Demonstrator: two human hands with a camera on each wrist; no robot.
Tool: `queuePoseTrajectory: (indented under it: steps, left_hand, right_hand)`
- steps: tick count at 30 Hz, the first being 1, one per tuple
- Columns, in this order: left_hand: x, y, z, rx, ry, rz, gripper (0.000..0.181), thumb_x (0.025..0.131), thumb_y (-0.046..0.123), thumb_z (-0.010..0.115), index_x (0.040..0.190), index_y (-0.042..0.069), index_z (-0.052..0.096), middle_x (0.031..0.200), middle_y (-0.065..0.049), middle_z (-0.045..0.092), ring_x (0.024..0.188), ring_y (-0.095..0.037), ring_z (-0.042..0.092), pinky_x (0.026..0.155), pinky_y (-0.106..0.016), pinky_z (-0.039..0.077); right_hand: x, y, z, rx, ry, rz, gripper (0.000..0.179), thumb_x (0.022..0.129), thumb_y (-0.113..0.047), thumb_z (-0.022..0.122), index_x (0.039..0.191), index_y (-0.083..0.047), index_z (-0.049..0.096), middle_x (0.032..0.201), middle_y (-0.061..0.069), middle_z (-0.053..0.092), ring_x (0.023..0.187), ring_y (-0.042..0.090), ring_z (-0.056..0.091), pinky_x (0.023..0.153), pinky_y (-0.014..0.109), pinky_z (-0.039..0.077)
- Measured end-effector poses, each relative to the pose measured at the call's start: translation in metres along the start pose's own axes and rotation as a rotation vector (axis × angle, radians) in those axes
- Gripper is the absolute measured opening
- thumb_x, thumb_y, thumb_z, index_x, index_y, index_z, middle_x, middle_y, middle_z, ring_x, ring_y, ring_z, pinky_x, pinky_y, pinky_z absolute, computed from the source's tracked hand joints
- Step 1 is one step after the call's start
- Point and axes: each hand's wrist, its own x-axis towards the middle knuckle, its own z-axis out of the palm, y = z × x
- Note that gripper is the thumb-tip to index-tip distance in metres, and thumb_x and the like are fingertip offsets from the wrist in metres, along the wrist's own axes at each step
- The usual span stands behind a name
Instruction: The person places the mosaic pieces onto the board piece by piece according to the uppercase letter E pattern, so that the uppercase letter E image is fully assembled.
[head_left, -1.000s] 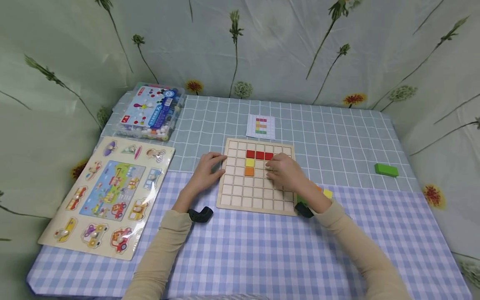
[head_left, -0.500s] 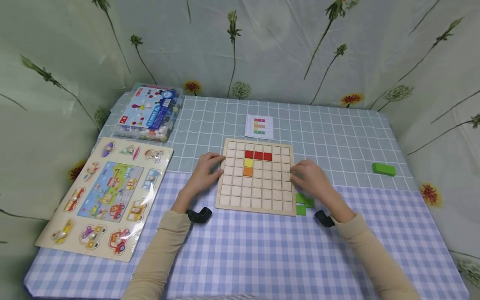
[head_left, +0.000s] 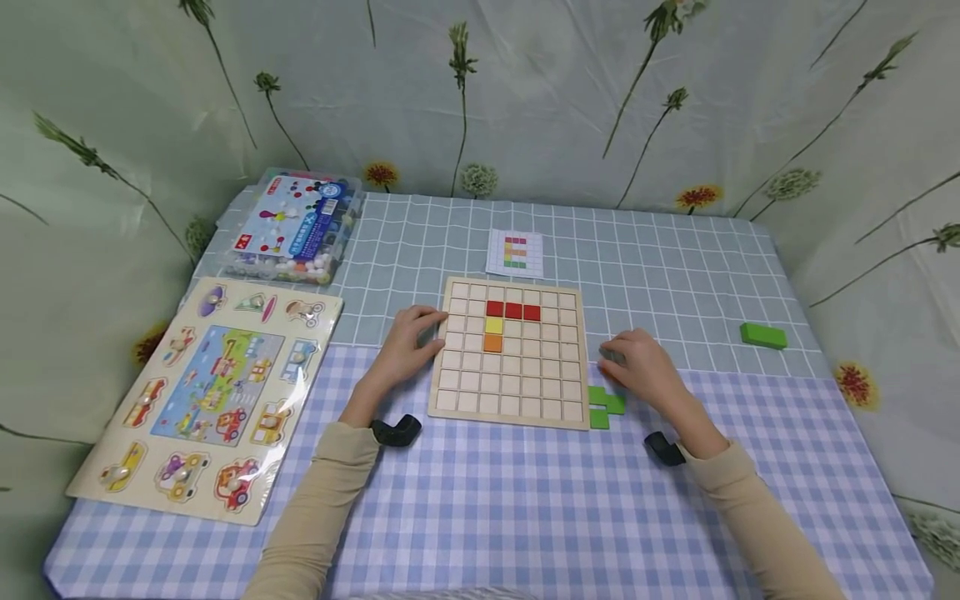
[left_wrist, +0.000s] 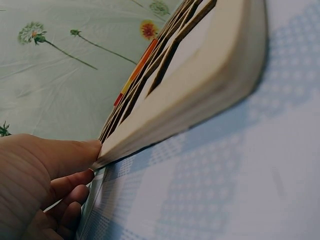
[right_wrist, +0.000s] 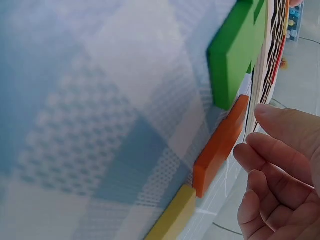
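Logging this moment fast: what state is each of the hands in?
Left hand: open, touching the edge of the wooden board.
Right hand: open, holding nothing.

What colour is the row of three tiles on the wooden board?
The row of three tiles is red, clearest in the head view.

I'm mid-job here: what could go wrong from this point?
The left hand touches the left edge of the grid board; an uneven push might slide it into the green tiles close by its right edge.
The right hand is near the orange tiles, which lie next to a yellow tile, so picking up one could nudge its neighbours.
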Motion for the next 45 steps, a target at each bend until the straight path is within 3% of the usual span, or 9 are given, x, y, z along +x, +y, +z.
queuePoseTrajectory:
  steps: [9, 15, 28, 35, 45]
  left_hand:
    - [-0.001, 0.002, -0.001, -0.003, -0.009, -0.002, 0.042, 0.088, 0.011, 0.063, 0.127, -0.001, 0.056, 0.126, -0.021, 0.053, 0.117, -0.037, 0.044, 0.098, -0.051, 0.038]
    - [-0.001, 0.0, 0.001, -0.016, -0.012, -0.02, 0.042, 0.088, 0.012, 0.063, 0.128, -0.001, 0.056, 0.126, -0.021, 0.053, 0.117, -0.036, 0.044, 0.099, -0.05, 0.038]
    - [-0.001, 0.001, -0.001, -0.015, -0.013, -0.003, 0.041, 0.088, 0.011, 0.063, 0.127, -0.001, 0.057, 0.126, -0.021, 0.053, 0.117, -0.038, 0.044, 0.098, -0.051, 0.038]
    - [-0.004, 0.0, 0.001, -0.023, -0.005, -0.006, 0.041, 0.087, 0.011, 0.064, 0.126, -0.001, 0.057, 0.126, -0.021, 0.053, 0.117, -0.037, 0.044, 0.098, -0.051, 0.039]
    - [-0.002, -0.002, 0.002, -0.024, -0.002, -0.008, 0.042, 0.087, 0.011, 0.064, 0.127, 0.0, 0.057, 0.127, -0.02, 0.052, 0.118, -0.037, 0.044, 0.098, -0.052, 0.038]
  right_hand:
    - [-0.01, 0.005, 0.002, 0.012, 0.023, -0.004, 0.02, 0.08, -0.013, 0.071, 0.093, 0.002, 0.072, 0.087, 0.015, 0.07, 0.083, 0.029, 0.059, 0.072, 0.041, 0.049]
    - [-0.016, 0.004, 0.003, 0.04, -0.02, 0.023, 0.026, 0.077, -0.015, 0.075, 0.097, 0.001, 0.071, 0.09, 0.014, 0.067, 0.083, 0.026, 0.057, 0.072, 0.039, 0.048]
    - [-0.01, 0.004, 0.003, 0.058, -0.002, 0.024, 0.024, 0.077, -0.014, 0.075, 0.096, 0.002, 0.072, 0.087, 0.014, 0.067, 0.078, 0.023, 0.055, 0.067, 0.036, 0.047]
    - [-0.004, -0.005, 0.004, 0.099, 0.066, -0.04, 0.024, 0.074, -0.01, 0.077, 0.095, 0.002, 0.072, 0.087, 0.015, 0.067, 0.083, 0.027, 0.058, 0.071, 0.041, 0.049]
    - [0.012, -0.031, 0.006, 0.136, 0.048, -0.099, 0.025, 0.077, -0.013, 0.075, 0.098, 0.0, 0.072, 0.095, 0.013, 0.067, 0.091, 0.027, 0.057, 0.077, 0.04, 0.05]
